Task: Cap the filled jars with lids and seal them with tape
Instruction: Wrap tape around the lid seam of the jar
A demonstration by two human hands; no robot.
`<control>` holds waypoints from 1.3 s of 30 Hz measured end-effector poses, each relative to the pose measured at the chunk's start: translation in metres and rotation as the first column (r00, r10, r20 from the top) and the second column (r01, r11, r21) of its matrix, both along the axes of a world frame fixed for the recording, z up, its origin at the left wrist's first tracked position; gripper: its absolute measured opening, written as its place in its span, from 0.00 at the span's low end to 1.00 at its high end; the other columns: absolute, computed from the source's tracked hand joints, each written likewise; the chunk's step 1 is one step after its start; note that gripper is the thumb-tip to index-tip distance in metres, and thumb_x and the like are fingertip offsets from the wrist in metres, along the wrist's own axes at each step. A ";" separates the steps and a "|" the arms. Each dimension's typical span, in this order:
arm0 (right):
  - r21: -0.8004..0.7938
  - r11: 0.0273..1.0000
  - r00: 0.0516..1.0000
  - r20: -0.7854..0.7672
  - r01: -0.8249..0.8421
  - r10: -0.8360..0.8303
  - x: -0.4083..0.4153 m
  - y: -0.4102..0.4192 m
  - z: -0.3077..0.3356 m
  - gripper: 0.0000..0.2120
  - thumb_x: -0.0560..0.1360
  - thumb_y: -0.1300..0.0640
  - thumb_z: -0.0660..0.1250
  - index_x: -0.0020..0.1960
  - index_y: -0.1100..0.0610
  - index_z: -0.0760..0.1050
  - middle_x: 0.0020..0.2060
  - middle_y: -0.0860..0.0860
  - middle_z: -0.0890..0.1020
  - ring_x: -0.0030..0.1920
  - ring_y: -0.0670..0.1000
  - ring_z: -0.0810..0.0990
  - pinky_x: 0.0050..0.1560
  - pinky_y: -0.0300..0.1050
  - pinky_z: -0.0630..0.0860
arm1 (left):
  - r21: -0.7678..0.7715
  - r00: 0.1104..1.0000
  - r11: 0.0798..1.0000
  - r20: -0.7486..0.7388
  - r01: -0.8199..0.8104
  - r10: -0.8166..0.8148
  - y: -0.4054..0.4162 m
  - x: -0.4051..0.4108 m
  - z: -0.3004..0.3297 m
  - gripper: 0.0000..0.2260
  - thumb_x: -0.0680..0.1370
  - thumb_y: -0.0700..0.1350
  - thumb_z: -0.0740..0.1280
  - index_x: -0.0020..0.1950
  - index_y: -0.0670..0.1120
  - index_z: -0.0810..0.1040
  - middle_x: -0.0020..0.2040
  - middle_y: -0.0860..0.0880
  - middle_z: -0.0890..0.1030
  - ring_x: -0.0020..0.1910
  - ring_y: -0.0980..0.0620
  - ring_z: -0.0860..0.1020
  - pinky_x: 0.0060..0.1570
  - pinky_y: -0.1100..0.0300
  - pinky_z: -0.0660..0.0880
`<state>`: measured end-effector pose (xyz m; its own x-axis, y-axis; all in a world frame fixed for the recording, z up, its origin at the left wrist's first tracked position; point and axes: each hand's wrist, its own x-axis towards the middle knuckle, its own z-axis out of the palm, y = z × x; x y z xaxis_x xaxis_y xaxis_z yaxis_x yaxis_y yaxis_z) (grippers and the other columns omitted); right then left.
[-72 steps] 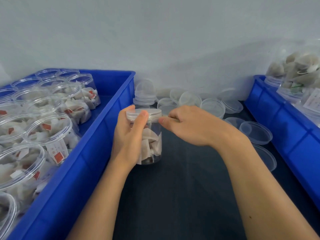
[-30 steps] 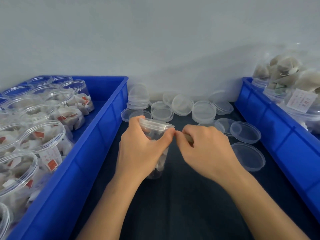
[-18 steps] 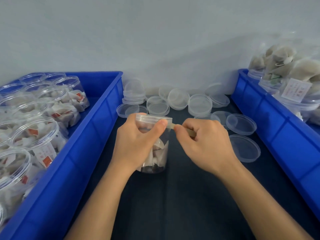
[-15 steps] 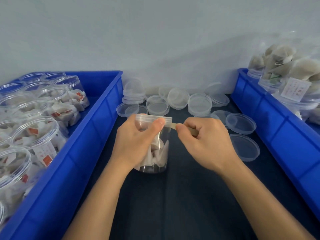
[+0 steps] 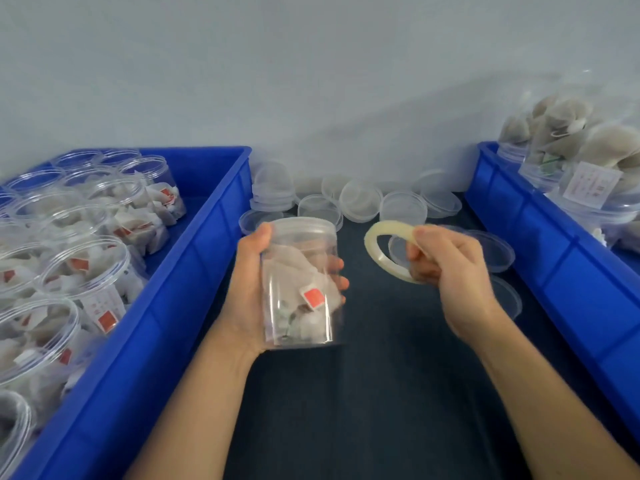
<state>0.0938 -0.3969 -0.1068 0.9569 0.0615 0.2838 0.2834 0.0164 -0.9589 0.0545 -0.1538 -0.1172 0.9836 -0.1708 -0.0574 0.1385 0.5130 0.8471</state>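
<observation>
A clear plastic jar (image 5: 300,285) with tea bags inside and a clear lid on top is held above the dark table. My left hand (image 5: 249,289) grips it round the body, thumb near the lid, fingertips showing on its right side. My right hand (image 5: 450,268) holds a thin ring of clear tape (image 5: 384,247) to the right of the jar, apart from it. The jar tilts slightly.
A blue crate (image 5: 194,271) on the left holds several open filled jars (image 5: 69,265). Another blue crate (image 5: 554,258) on the right holds jars and bagged tea bags. Several loose clear lids (image 5: 360,202) lie at the back of the dark table (image 5: 381,393) near the wall.
My right hand has pulled away to the right with the tape ring, which now shows fully. My left hand has shifted from the lid to the jar's body and lifted it.
</observation>
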 end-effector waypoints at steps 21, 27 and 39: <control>-0.841 0.488 0.943 0.317 0.232 0.098 -0.001 0.031 -0.050 0.29 0.73 0.33 0.53 0.30 0.57 0.67 0.25 0.52 0.71 0.31 0.55 0.69 0.29 0.46 0.63 | 0.510 0.968 0.827 0.193 -0.239 0.160 -0.026 -0.002 0.004 0.29 0.70 0.70 0.65 0.69 0.62 0.81 0.67 0.58 0.82 0.67 0.52 0.81 0.71 0.42 0.76; -0.866 0.475 0.925 0.298 0.157 0.237 -0.001 0.036 -0.042 0.16 0.79 0.47 0.59 0.36 0.54 0.69 0.33 0.49 0.75 0.37 0.56 0.73 0.39 0.53 0.71 | 0.615 0.945 0.735 0.307 -0.285 0.110 -0.031 -0.002 0.001 0.31 0.72 0.74 0.65 0.73 0.63 0.74 0.61 0.72 0.79 0.62 0.71 0.77 0.58 0.67 0.77; -0.572 0.815 0.970 0.237 0.098 0.050 -0.005 0.033 -0.035 0.11 0.85 0.61 0.58 0.56 0.52 0.79 0.47 0.47 0.81 0.51 0.52 0.78 0.53 0.47 0.72 | 0.384 0.957 0.886 0.225 -0.259 0.183 -0.029 -0.003 -0.007 0.24 0.80 0.61 0.61 0.73 0.54 0.78 0.67 0.43 0.82 0.66 0.41 0.82 0.68 0.42 0.79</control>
